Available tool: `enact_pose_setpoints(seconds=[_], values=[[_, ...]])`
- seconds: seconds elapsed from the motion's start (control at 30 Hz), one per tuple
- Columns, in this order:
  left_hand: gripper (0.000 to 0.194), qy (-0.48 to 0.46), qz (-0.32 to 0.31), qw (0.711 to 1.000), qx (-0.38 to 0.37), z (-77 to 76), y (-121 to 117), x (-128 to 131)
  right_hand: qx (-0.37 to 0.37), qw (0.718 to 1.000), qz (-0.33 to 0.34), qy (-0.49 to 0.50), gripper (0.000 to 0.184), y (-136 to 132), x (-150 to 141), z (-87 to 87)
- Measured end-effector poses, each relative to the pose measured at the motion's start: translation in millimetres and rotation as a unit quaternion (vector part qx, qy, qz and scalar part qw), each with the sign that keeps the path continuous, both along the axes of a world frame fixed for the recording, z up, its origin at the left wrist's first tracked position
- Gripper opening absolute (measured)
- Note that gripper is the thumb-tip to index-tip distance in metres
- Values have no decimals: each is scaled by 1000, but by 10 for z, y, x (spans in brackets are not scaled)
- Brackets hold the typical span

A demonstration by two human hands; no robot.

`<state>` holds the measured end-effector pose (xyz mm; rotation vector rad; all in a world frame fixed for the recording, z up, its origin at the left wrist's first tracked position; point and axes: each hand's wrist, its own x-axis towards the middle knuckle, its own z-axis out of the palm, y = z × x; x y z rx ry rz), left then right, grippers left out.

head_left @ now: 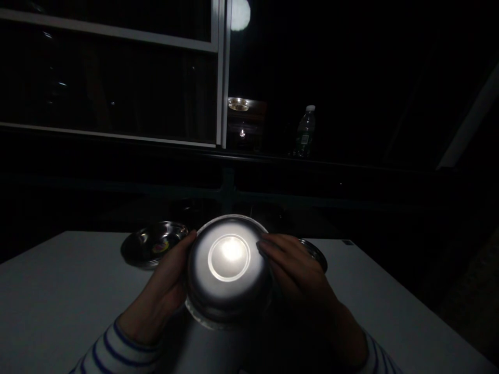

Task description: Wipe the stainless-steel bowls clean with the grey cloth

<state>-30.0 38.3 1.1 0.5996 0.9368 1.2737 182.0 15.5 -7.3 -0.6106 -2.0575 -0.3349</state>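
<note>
Counter: the white counter [78, 291] spreads under and to both sides of the held bowl, its far edge beyond that bowl.
Window: a pale window frame [223, 78] rises beyond the held bowl, its panes dark apart from a few lights.
Held bowl: the shiny metal held bowl [228, 283] is up in front of the person between both hands, tilted, with its ringed base towards the viewer and a bright glare on it.
Right hand: the right hand [298, 267] lies on the held bowl's right side, fingers close together with their tips on the outer wall; I cannot tell where its thumb sits.
Left hand: the left hand [173, 278] grips the held bowl's left side, thumb up along the edge, other fingers hidden.
Sleeves: striped sleeves [120, 348], nearer the viewer than the held bowl.
Second bowl: a wide metal bowl [134, 249] on the left of the held bowl.
Bottle: a clear bottle [306, 132] with a white cap stands beyond the held bowl, to its right.
Metal dish: probably a dish [317, 254], right of the held bowl, mostly hidden in the gloom.
Sticker: a colourful sticker [160, 246] inside the second bowl, left of the held bowl.
</note>
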Motion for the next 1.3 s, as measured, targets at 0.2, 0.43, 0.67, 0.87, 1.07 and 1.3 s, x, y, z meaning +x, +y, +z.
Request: enact_pose_setpoints(seconds=[0.2, 0.43, 0.67, 0.87, 1.07, 1.3], values=[[17, 9, 62, 998, 9, -8, 24, -5, 60, 998, -16, -21, 27, -18, -81, -30], [11, -27, 49, 998, 0, 9, 10, 14, 59, 998, -36, 6, 30, -7, -73, -39], [18, -53, 51, 997, 10, 20, 4, 19, 110, 992, -40, -48, 24, -38, -170, -153], [15, -82, 50, 995, 23, -2, 4, 57, 100, 991, -81, -21, 26, -20, -144, -126], [19, -105, 60, 993, 17, 3, 14, 75, 126, 989, -51, -60, 24, -6, -229, -196], [18, -104, 85, 990, 31, -11, -16, 91, 134, 987, -83, -29, 26, 32, -182, -253]])
